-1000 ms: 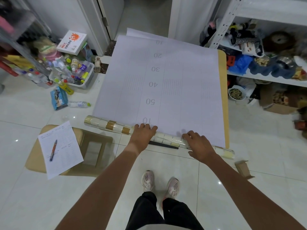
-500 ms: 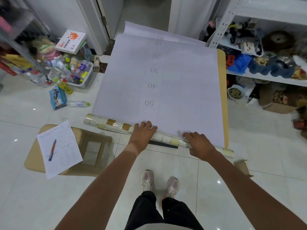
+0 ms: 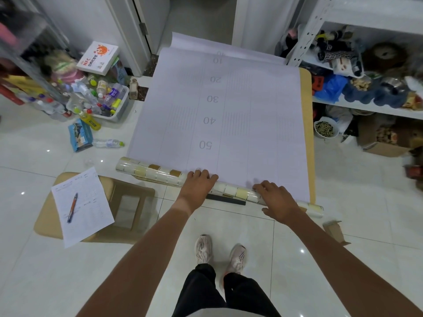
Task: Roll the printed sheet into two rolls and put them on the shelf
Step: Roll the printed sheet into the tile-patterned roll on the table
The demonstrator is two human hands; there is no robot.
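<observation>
I have both hands on the roll (image 3: 160,173) at the near edge of the table (image 3: 306,133). My left hand (image 3: 198,185) lies over its middle, fingers bent over the top and tips on the flat paper just beyond. My right hand (image 3: 278,200) sits further along toward the right end, fingers spread and curved over the tube, thumb down on the near side. Neither hand closes fully round it; they press and cup it rather than clamp it.

The printed sheet (image 3: 219,106) runs flat away from my grip, its numbers counting down toward the far end, where a second layer of paper shows past the table edge. The roll's left end juts well out beyond my left hand and past the sheet's side edge; its right end pokes out past my right hand.

My worry is skew. The tube already lies at a slant to the sheet's edge, so if one hand pushes faster, the paper may wind into a cone. Loose pressure could let it spring open, and the long unsupported left end could sag or crease. The shelf (image 3: 366,108) stands off to the right of my right hand, already crowded.
</observation>
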